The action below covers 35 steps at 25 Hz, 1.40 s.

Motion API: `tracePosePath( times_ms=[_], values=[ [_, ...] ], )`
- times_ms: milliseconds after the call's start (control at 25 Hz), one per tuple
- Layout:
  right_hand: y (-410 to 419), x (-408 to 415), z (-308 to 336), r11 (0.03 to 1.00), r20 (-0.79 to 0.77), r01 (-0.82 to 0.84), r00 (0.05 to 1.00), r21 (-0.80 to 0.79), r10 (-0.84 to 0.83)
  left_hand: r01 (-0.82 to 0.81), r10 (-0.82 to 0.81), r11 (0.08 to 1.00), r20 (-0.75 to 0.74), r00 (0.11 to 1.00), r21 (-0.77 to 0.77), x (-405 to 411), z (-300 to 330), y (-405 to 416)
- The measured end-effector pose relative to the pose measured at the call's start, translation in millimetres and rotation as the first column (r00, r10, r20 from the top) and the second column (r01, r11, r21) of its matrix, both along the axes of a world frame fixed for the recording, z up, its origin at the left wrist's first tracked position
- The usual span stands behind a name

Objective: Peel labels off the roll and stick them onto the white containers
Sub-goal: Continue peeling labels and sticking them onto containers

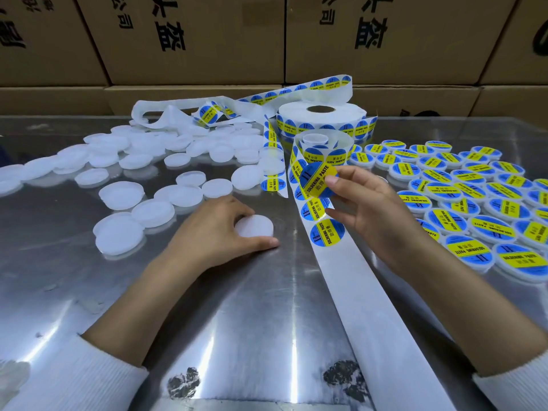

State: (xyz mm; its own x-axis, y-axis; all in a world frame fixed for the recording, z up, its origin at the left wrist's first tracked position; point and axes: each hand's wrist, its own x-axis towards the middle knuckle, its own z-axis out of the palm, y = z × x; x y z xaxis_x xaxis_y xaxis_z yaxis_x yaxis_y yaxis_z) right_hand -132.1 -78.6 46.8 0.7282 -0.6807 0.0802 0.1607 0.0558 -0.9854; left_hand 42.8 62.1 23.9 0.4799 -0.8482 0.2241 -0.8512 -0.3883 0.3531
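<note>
Two hands are working over the steel worktop. My left hand is curling its grip round a bare white container, pinning it near the middle. My right hand is pinching a peeled blue-and-yellow label between thumb and fingertip, just above the backing strip. Unlabelled containers are lying far left, labelled containers right, the label roll far centre.
</note>
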Motion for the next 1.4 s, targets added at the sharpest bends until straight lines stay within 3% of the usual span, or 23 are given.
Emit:
tracePosePath(
  times_ms=[240, 480, 680, 1400],
  values=[
    [7, 1, 0, 0.999, -0.091, -0.050, 0.995, -0.011, 0.049, 0.172, -0.186, 0.946, -0.028, 0.982, -0.274, -20, -3, -8],
    [15, 5, -3, 0.999, -0.196, -0.033, 0.980, -0.021, 0.028, 0.242, -0.300, 0.856, -0.060, 0.952, -0.457, -33, 0, -12],
    [17, 4, -4, 0.998, -0.189, -0.055, 0.980, 0.043, 0.062, 0.297, -0.362, 0.844, -0.066, 0.930, -0.447, -39, -1, -11],
    [18, 5, -5, 0.998, -0.172, -0.052, 0.984, -0.018, 0.048, 0.301, -0.383, 0.795, -0.051, 0.923, -0.526, -44, 2, -10]
  ],
)
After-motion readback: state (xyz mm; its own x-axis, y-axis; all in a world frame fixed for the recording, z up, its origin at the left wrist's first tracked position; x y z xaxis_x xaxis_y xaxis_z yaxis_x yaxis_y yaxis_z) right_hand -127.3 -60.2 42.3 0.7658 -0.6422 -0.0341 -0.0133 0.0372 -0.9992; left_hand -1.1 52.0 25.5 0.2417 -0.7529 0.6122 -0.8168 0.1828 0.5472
